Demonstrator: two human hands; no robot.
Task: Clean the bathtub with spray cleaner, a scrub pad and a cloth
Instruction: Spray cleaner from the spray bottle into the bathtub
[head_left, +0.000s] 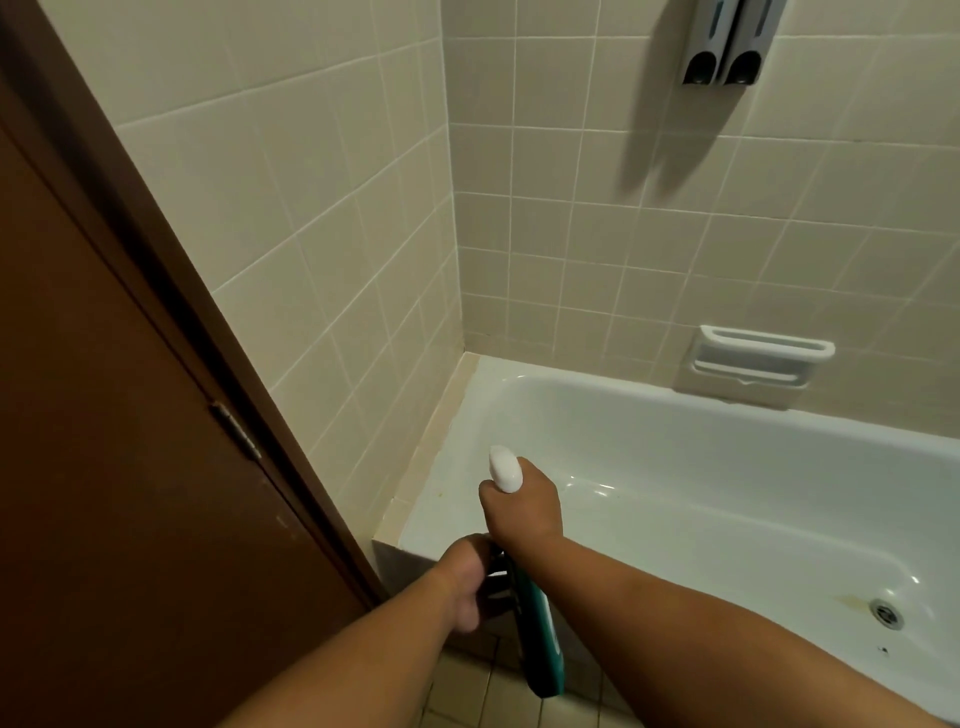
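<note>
Standing on the left is one brown door (130, 415). Next, the left hand (465, 582) curls round the dark top of one green spray bottle (543, 644); its label is too blurry to read. The right hand (524, 512) squeezes one white thing (505, 470) over the corner of one white bathtub (701, 493). Two grey dispensers (724, 47) hang above.

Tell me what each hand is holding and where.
Right hand grips the green spray bottle at its neck, under the white head. Left hand grips a dark thing, unclear what.
</note>
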